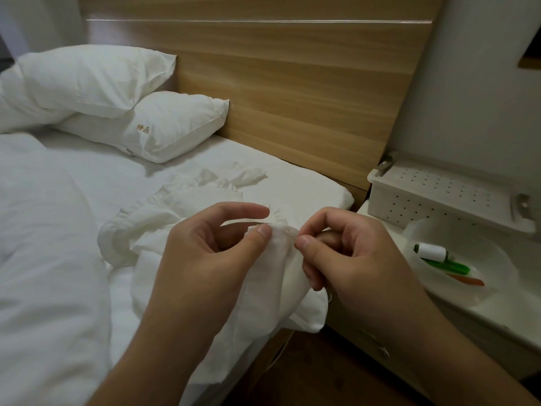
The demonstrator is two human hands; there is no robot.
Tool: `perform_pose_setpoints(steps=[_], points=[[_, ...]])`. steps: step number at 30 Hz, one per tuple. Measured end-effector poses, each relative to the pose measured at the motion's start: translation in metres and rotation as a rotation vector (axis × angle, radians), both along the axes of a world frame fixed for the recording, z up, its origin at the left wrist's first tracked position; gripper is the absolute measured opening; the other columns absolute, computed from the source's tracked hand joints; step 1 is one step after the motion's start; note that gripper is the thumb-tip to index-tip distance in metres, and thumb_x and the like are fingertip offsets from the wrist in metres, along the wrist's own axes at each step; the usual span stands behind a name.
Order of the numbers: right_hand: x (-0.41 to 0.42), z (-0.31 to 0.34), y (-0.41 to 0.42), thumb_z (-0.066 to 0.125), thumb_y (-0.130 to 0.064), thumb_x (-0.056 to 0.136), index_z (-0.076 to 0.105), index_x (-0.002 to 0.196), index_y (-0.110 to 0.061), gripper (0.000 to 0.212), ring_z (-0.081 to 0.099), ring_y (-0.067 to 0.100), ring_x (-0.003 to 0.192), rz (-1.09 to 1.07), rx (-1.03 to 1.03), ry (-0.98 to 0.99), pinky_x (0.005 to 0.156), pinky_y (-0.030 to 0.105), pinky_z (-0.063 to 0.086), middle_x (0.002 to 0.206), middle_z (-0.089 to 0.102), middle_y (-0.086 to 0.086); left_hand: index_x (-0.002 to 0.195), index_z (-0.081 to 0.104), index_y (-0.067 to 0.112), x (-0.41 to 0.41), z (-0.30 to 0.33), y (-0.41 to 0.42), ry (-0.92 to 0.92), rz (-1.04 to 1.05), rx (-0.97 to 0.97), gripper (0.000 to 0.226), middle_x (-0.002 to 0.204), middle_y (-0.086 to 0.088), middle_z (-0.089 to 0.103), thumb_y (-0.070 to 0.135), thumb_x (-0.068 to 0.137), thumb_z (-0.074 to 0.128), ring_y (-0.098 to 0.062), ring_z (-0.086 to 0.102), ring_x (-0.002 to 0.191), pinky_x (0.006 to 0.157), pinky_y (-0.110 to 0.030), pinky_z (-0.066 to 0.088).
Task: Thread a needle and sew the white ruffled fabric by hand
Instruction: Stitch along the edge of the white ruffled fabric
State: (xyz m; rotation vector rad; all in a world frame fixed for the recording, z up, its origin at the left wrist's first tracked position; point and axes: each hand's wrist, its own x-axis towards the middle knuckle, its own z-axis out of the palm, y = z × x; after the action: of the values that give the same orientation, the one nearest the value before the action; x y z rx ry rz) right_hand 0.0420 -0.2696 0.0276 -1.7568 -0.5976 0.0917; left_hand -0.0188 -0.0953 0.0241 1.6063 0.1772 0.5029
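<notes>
1. White ruffled fabric [187, 218]: spread over the bed [307, 183] at its near right corner by the headboard [292, 98], one fold lifted between both hands, lower edge hanging off the bed's side.
2. Left hand [205, 256]: thumb pinching the raised fold, forefinger extended above it.
3. Right hand [354, 256]: fingers curled, thumb and forefinger closed at the fold's edge; needle too small to confirm.
4. Thin thread [329, 297] trailing below right hand; threading judged done, stitching under way.
5. Remaining, judged: more stitches, knot, cut. Seam length unreadable.
6. White spool [433, 252] lying in dish [497, 259] on bedside shelf, well apart.
</notes>
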Motion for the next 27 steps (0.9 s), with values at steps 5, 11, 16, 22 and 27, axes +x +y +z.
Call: perform_pose_setpoints(steps=[5,11,16,22,27], points=[[0.0004,0.0002,-0.0006,0.064,-0.011,0.099,0.068,0.089,-0.013,0.011,0.056,0.01,0.048,-0.007,-0.007,-0.003,0.053,0.018,0.047,0.056,0.064,0.008,0.1,0.083,0.026,0.0013,-0.0015,0.0004,-0.006,-0.011,-0.006,0.016,0.09,0.0,0.083,0.014,0.089,0.08,-0.018,0.081,0.089,0.082,-0.036,0.06],[0.001,-0.0003,-0.0004,0.064,-0.009,0.098,0.068,0.089,-0.012,0.011,0.054,0.01,0.048,-0.006,0.006,0.0,0.053,0.019,0.047,0.055,0.063,0.007,0.099,0.083,0.025,0.0018,-0.002,0.0002,-0.007,-0.015,-0.001,0.016,0.089,0.0,0.083,0.013,0.09,0.08,-0.018,0.081,0.088,0.083,-0.039,0.061],[0.0026,-0.0037,-0.0002,0.065,-0.013,0.097,0.068,0.086,-0.015,0.011,0.053,0.015,0.049,-0.029,-0.013,-0.028,0.052,0.029,0.048,0.055,0.062,0.009,0.098,0.084,0.026,0.0016,-0.002,0.0006,-0.01,-0.021,0.006,0.016,0.089,0.001,0.083,0.014,0.089,0.08,-0.017,0.081,0.09,0.084,-0.039,0.061],[-0.0004,-0.001,0.0001,0.064,-0.022,0.097,0.064,0.104,-0.034,0.014,0.055,0.038,0.06,-0.027,-0.046,-0.03,0.055,0.05,0.051,0.06,0.059,0.016,0.103,0.082,0.025,0.0012,-0.0017,0.0017,-0.022,-0.042,0.108,0.017,0.093,0.008,0.083,0.014,0.091,0.079,-0.01,0.079,0.094,0.082,-0.028,0.064],[0.0022,-0.0024,0.0001,0.063,-0.018,0.098,0.074,0.095,-0.027,0.014,0.05,0.017,0.051,-0.02,-0.068,-0.018,0.052,0.037,0.045,0.058,0.061,0.009,0.103,0.082,0.025,0.0011,-0.0015,0.002,-0.047,-0.058,0.168,0.018,0.092,0.01,0.082,0.012,0.091,0.079,-0.008,0.079,0.094,0.081,-0.021,0.062]])
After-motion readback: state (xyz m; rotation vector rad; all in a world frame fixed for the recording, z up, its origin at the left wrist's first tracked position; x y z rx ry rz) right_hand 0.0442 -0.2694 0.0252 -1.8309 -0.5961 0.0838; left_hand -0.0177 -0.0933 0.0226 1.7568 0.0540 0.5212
